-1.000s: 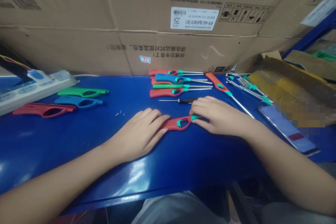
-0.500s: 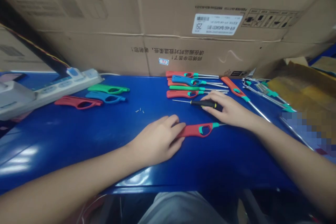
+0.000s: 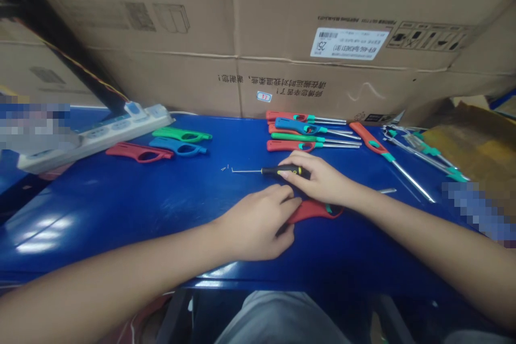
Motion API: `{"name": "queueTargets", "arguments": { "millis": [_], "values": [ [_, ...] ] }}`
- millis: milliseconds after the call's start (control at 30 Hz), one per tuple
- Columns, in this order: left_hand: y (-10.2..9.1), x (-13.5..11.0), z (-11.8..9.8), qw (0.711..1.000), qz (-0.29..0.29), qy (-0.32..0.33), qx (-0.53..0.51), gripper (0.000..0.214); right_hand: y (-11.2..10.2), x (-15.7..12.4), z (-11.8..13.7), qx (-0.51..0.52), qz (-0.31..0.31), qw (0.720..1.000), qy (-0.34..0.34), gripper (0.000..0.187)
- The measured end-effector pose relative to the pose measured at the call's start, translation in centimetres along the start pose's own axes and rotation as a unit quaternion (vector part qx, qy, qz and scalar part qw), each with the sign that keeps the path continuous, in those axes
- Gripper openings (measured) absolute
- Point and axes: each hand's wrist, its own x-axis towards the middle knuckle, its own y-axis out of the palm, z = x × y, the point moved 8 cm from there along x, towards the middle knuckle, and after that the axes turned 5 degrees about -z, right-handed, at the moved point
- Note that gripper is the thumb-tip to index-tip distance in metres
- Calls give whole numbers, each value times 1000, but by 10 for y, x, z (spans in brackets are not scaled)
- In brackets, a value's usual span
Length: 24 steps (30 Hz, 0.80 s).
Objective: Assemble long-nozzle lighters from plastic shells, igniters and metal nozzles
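My left hand (image 3: 264,220) is closed around the handle end of a red long-neck lighter (image 3: 312,210) lying on the blue table. Part of that lighter, near its green trigger, is hidden behind my right wrist; its metal tube tip shows beyond. My right hand (image 3: 318,174) grips a black screwdriver (image 3: 274,171) with yellow marks, held level with its thin shaft pointing left. The shaft's tip is at a few tiny screws (image 3: 224,168) on the table; whether a screw clings to it I cannot tell for sure.
Several assembled lighters (image 3: 294,145) lie stacked at the back, with an orange lighter (image 3: 368,142) slanting beside them. Empty handle shells (image 3: 139,152) lie left, near a white power strip (image 3: 100,134). Metal tubes with green parts (image 3: 427,153) lie right. A cardboard box (image 3: 193,80) walls the back.
My right hand has moved left with the screwdriver, bringing its tip from near the stacked lighters to the tiny screws. My left hand stays on the red lighter. The camera view has shifted slightly.
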Motion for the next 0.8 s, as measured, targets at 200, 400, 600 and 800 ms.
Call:
{"name": "queueTargets", "arguments": {
  "millis": [200,400,600,800],
  "values": [
    [-1,1,5,1000,-13,-5,-16,44,-31,-3,-5,47,-111,992,50,18],
    [6,5,11,996,-44,13,-77,45,-78,-30,-33,332,-334,865,173,25],
    [10,7,14,998,-43,15,-46,46,-70,-39,-57,479,-353,758,266,40],
    [5,10,19,993,-64,15,-94,44,-63,-40,-59,505,-305,755,288,39]
  ]
}}
